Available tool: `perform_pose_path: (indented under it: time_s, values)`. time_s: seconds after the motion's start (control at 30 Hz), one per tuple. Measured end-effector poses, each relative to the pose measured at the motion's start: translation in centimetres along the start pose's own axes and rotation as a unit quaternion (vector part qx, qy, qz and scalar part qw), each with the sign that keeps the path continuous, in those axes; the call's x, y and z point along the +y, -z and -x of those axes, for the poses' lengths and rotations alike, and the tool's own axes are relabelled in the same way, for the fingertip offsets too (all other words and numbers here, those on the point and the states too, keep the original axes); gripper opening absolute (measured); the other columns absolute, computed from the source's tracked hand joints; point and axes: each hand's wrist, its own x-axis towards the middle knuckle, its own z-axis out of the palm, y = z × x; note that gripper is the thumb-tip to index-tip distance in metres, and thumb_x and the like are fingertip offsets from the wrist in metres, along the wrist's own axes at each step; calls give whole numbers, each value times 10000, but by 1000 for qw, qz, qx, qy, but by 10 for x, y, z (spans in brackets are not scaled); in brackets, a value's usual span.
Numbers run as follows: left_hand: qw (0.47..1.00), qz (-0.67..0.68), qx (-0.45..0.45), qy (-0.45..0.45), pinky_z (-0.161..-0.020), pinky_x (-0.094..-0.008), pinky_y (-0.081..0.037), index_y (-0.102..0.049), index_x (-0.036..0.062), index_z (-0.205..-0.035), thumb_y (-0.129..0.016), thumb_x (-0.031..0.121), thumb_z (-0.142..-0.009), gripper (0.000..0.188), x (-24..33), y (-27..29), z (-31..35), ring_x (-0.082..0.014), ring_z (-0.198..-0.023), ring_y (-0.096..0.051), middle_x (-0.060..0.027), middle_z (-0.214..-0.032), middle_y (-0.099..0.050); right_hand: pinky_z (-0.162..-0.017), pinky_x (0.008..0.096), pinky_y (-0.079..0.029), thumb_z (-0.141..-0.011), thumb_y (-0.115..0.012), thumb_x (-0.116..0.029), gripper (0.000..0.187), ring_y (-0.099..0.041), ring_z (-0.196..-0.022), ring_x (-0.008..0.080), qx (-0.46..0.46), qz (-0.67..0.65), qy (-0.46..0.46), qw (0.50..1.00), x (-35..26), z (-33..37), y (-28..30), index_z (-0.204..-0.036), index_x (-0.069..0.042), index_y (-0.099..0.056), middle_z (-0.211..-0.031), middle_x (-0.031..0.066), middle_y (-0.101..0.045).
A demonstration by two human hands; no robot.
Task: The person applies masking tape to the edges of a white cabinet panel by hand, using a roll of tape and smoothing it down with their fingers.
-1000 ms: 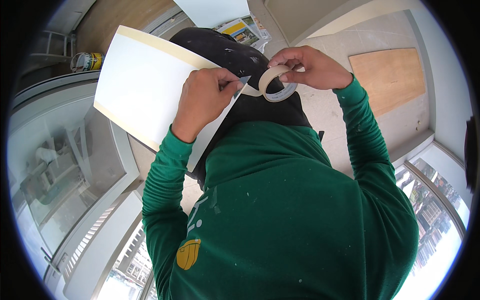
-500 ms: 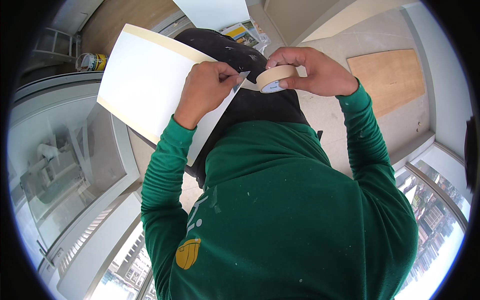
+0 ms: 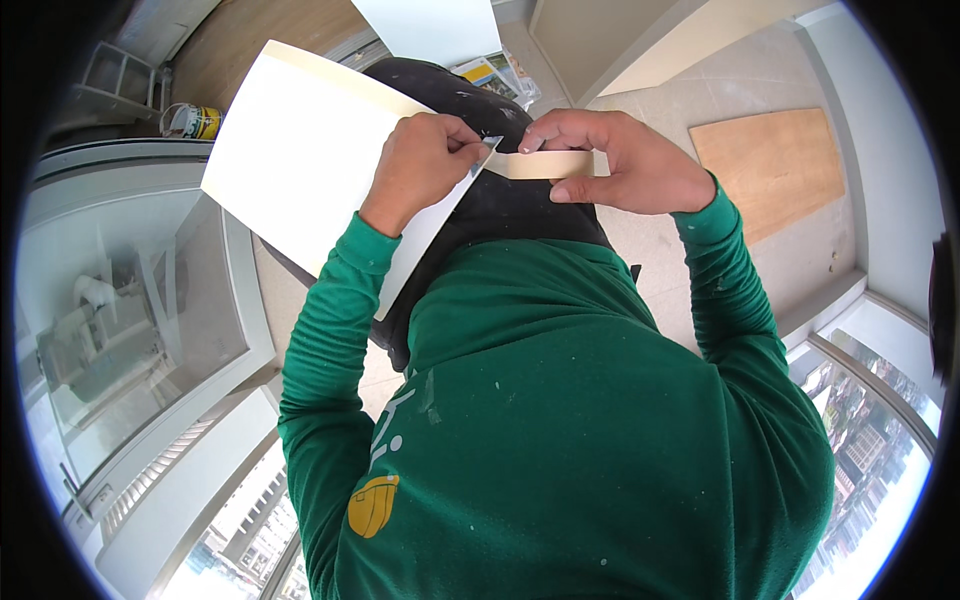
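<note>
A white panel (image 3: 300,140) with a cream strip along its far edge lies tilted over my dark-trousered legs. At its right edge my left hand (image 3: 420,165) is closed in a pinch, its fingertips on the end of a tape strip. A small grey piece shows by those fingertips; its kind is unclear. My right hand (image 3: 625,165) grips a roll of cream masking tape (image 3: 550,165) between thumb and fingers, just right of the panel. The roll is seen edge-on, and a short length of tape runs from it to the left fingertips.
A brown board (image 3: 770,170) lies on the floor at right. A white and yellow bucket (image 3: 195,122) stands at far left near a ladder (image 3: 115,85). Beyond my legs are a pale sheet (image 3: 430,28) and printed papers (image 3: 495,75). A glass-paned frame (image 3: 150,300) stands at left.
My right hand has turned the tape roll from showing its side to edge-on and lowered it slightly. The panel and my left hand have shifted a little to the right.
</note>
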Motion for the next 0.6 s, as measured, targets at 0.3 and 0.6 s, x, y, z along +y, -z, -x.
perform_pose_path:
  time_s: [0.3,0.6]
  values:
    - [1000,22,-8,-1,-755,-319,-597,-836,-2,-1017,-814,166,-922,195,-2,1,0,-183,-760,-759,-119,-839,-803,-1085,379,-529,-925,-791,-23,451,-708,-1217,241,-13,-11,-20,1000,-14,4,-16,-1357,-53,-661,-1279,75,-736]
    - [1000,18,-9,7,-753,-333,-596,-827,-8,-1011,-815,176,-918,208,0,-1,-1,-193,-755,-755,-121,-835,-796,-1118,390,-532,-924,-788,-24,448,-715,-1218,251,-8,-8,-21,1000,-12,7,-14,-1354,-47,-663,-1280,95,-740]
